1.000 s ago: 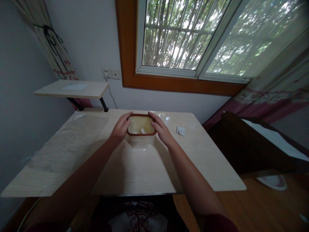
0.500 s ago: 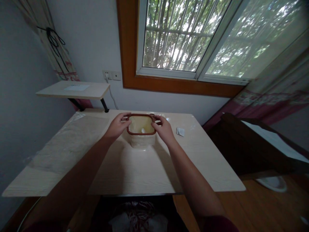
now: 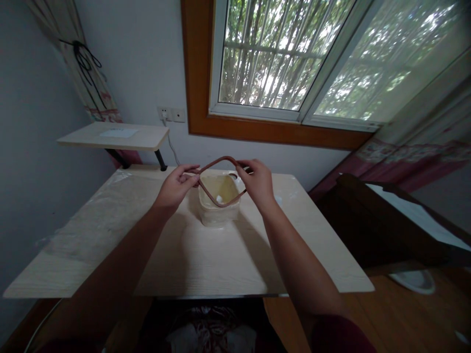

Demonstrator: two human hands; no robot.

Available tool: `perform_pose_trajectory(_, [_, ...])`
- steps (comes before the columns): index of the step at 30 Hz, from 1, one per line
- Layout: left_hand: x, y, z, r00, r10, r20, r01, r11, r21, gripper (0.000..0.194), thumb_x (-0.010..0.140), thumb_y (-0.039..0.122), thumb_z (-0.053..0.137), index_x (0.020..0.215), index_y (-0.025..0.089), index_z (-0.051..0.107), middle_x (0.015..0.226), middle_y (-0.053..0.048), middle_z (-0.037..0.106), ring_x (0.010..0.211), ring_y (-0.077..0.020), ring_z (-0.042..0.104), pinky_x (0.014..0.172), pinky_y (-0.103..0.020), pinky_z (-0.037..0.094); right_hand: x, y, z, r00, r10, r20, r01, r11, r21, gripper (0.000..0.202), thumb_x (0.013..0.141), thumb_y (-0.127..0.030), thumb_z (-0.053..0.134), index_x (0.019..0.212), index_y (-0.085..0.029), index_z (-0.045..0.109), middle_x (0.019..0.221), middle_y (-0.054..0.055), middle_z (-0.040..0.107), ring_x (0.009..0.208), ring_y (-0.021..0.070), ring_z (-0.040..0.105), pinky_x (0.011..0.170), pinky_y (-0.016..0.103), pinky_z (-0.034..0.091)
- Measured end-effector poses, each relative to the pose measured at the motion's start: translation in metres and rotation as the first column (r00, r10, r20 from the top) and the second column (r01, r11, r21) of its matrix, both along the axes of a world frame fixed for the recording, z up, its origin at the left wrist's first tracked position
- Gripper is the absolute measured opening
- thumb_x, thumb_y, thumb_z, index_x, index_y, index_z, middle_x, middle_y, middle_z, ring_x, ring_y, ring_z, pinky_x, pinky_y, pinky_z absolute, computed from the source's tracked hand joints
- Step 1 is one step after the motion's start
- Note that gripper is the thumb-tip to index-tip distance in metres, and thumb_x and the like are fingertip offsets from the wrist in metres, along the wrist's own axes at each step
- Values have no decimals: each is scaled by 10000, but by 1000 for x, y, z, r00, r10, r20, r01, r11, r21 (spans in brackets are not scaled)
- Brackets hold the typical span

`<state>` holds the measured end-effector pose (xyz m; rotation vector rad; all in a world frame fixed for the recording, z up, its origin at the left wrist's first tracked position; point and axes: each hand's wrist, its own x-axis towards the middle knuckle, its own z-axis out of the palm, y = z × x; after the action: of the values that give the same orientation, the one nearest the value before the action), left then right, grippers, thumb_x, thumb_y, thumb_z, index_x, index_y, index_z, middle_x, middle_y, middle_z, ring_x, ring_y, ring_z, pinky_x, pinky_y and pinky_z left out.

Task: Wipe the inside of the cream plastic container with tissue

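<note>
Between my two hands I hold a brown rim ring (image 3: 221,205), rounded at its corners and tilted diamond-wise. My left hand (image 3: 174,189) pinches its left corner with thumb and fingers; my right hand (image 3: 258,184) grips the right corner. Under the ring, a cream-coloured waste bin (image 3: 220,217) stands upright on the table. Its open top shows a yellowish inside with a small white scrap (image 3: 220,199). Behind the bin, a small round item (image 3: 233,175) is partly covered.
Clear plastic sheeting (image 3: 99,215) lies on the table's (image 3: 235,264) left part. A raised shelf (image 3: 114,137) with paper stands at the back left. A small white packet (image 3: 278,200) peeks out beside my right wrist. Dark furniture (image 3: 390,230) stands to the right.
The brown ring has come up off the bin's top and turned cornerwise in my hands. My right hand has shifted slightly right and up, now partly covering the white packet.
</note>
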<state>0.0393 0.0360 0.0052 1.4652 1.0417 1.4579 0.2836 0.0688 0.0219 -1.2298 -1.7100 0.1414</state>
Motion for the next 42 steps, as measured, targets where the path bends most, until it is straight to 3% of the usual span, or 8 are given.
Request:
perform_pose_trajectory(4, [2,-7,4,998,-32,53,31,999,9,369,825,340,705,1139,151,667,874,-35,688,740,-123,636,742,-279,541,-2,12,13,995,50,89,-55,997,59,206,942,-254,621,1068,-203,776,977,72,721,887,200,661,847,320,501])
perform_pose_trajectory(7, [-1,-9,2,1000,-9,20,9,1000,-14,331,850,355,671,1101,140,673,829,-46,707,704,-127,622,721,-281,529,-3,23,15,982,116,152,-121,993,18,196,943,-218,625,1064,-205,778,998,75,732,950,206,664,886,317,489])
perform_pose_trajectory(12, [-14,-4,-11,996,68,-61,-69,998,-10,277,812,344,691,1008,148,708,895,-65,713,767,-150,638,756,-298,545,-3,40,8,946,218,239,-206,976,-76,193,933,-211,643,1065,-210,784,991,66,746,951,203,670,874,310,485])
perform_pose_trajectory(16, [-25,-3,-21,968,117,-221,-92,989,118,228,821,315,690,996,173,729,1023,-69,670,862,-153,643,776,-281,559,-6,46,1,924,273,269,-243,960,-138,196,937,-214,633,1057,-226,788,1018,56,757,974,197,673,901,306,481])
perform_pose_trajectory(20, [-29,-8,-28,934,104,-341,-38,980,195,237,870,298,656,1075,197,721,1081,-59,608,882,-132,643,773,-254,573,-13,47,-2,905,305,295,-256,947,-193,210,935,-203,629,1070,-221,788,1036,55,759,980,190,675,911,291,474])
perform_pose_trajectory(30, [-27,-6,-52,933,9,-360,90,963,255,334,908,305,644,1226,205,663,1120,-82,612,964,-170,678,914,-372,603,-33,50,-8,845,369,387,-289,924,-251,226,938,-211,626,1091,-230,791,1054,54,768,989,192,676,918,288,466])
perform_pose_trajectory(34, [-28,-5,-53,915,54,-400,88,941,327,363,927,299,623,1283,232,643,1145,-85,606,1006,-171,660,935,-374,599,-35,48,-7,837,383,392,-294,917,-268,233,937,-206,623,1095,-239,791,1059,49,765,989,187,674,919,285,465])
perform_pose_trajectory(42, [-31,-1,-51,828,157,-538,135,876,462,258,964,255,575,1189,252,700,1229,-93,627,1188,-204,600,1079,-423,486,-36,48,-6,789,374,487,-294,926,-236,228,948,-220,631,1108,-221,793,1028,68,763,959,196,664,903,285,447])
